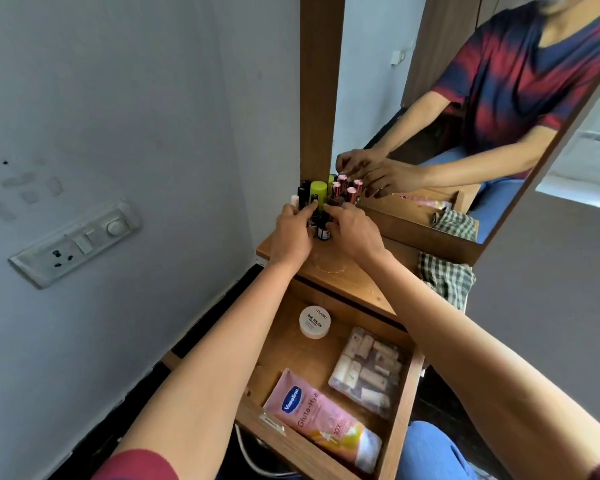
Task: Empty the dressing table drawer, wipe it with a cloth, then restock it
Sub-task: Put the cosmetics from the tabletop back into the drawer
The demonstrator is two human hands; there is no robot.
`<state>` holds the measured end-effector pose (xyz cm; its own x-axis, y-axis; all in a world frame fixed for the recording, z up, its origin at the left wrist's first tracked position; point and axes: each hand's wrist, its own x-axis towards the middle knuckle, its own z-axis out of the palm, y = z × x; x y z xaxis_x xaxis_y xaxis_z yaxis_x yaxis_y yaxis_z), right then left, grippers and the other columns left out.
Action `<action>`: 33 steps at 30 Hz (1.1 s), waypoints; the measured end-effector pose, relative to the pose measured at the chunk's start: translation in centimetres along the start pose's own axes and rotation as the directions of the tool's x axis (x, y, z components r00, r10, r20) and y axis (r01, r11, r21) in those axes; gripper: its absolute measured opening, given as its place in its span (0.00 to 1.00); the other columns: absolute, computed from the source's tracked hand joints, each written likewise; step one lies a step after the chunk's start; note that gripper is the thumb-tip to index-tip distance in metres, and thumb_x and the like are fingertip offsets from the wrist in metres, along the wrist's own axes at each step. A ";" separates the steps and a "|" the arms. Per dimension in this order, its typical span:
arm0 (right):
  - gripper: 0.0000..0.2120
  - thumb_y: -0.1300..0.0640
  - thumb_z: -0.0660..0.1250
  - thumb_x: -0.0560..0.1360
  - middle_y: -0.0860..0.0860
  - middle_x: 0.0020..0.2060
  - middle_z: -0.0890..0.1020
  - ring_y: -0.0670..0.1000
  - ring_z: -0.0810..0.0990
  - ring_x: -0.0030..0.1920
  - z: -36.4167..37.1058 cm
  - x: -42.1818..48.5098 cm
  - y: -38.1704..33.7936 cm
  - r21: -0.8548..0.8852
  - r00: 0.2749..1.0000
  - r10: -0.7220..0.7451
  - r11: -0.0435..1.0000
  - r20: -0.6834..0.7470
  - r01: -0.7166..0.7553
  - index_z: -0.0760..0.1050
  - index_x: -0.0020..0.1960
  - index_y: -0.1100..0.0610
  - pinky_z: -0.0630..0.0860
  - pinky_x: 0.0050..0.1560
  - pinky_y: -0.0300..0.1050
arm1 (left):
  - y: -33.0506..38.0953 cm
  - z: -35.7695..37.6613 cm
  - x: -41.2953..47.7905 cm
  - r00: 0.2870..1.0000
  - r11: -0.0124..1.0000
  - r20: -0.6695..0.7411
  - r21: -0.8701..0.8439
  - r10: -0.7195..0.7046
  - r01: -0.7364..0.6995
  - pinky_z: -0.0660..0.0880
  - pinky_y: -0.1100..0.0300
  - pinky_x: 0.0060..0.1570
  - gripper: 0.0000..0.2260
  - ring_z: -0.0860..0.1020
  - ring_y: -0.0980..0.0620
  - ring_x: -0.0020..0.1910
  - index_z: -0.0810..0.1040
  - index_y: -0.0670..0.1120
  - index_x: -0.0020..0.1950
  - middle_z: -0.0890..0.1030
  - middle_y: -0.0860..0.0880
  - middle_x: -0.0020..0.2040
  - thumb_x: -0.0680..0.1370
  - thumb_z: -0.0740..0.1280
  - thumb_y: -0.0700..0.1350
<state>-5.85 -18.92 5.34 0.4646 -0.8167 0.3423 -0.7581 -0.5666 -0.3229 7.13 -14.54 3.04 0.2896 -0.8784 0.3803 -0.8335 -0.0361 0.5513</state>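
Our left grip and right grip curled from both sides round the front bottles, clustered at the worktop's far corner against the mirror frame. Below and nearer us than both grips, the drawer stood open, holding a white jar, a pink tube and a clear pouch. Right of the right grip, the checked cloth hung over the worktop edge, with bare wood between.

My drawer holds one white jar, one pink tube and one clear pouch; up top, one checked cloth and bottles too crowded to count.
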 end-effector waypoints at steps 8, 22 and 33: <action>0.08 0.58 0.65 0.76 0.54 0.49 0.79 0.55 0.79 0.46 -0.4 -0.1 0.6 0.121 0.995 -0.010 0.992 -0.099 0.022 0.77 0.54 0.57 0.76 0.39 0.48 | 0.0 0.7 -0.7 0.993 1.000 -0.113 0.020 0.020 -0.018 0.77 0.53 0.55 0.15 0.75 0.45 0.58 0.73 0.47 0.64 0.74 0.43 0.59 0.78 0.65 0.39; 0.03 0.57 0.70 0.74 0.50 0.37 0.80 0.48 0.76 0.38 -1.9 -2.0 0.7 0.324 0.996 0.067 0.942 0.066 -0.085 0.76 0.44 0.56 0.70 0.35 0.35 | 0.3 -1.3 -3.5 0.980 0.962 -0.096 -0.230 -0.174 0.149 0.72 0.63 0.50 0.12 0.78 0.49 0.56 0.70 0.43 0.62 0.78 0.44 0.58 0.79 0.64 0.39; 0.05 0.56 0.69 0.75 0.53 0.34 0.84 0.49 0.84 0.34 -3.1 -6.3 0.2 0.490 0.979 0.198 0.849 0.055 -0.199 0.77 0.43 0.57 0.82 0.41 0.47 | 0.3 -4.1 -11.2 0.950 0.900 -0.058 -0.343 -0.306 0.269 0.71 0.67 0.46 0.12 0.77 0.51 0.55 0.70 0.44 0.62 0.78 0.45 0.59 0.79 0.64 0.40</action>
<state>-10.36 -13.58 5.85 0.3299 -0.9174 0.2224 -0.5121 -0.3719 -0.7742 5.58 -2.76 1.94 0.5570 -0.7963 0.2358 -0.5109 -0.1048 0.8532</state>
